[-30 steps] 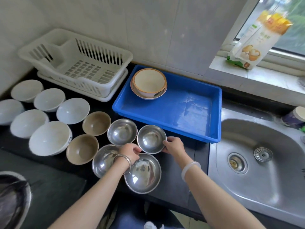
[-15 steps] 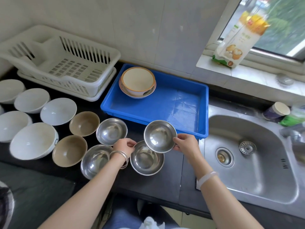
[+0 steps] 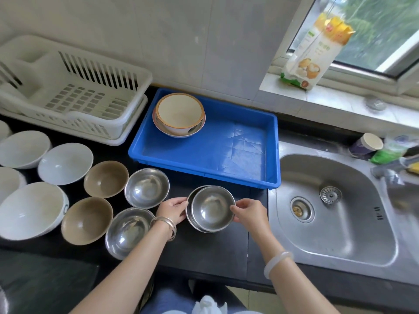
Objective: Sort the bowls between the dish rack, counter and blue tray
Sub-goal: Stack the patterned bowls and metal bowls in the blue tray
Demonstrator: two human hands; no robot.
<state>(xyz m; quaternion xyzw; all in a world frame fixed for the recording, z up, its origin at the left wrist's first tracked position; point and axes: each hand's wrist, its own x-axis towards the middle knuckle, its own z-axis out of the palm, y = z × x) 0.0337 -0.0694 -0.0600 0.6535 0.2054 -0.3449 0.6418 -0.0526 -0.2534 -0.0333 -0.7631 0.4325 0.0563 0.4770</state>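
Black counter, tiled wall behind, sink rt; left hand & right hand pinch nested steel bowls.

Pale tiled wall, window (daylit).

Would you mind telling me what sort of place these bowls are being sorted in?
Most likely a home kitchen: a stainless steel sink is set into the black counter, and a white plastic dish rack stands by the tiled wall.
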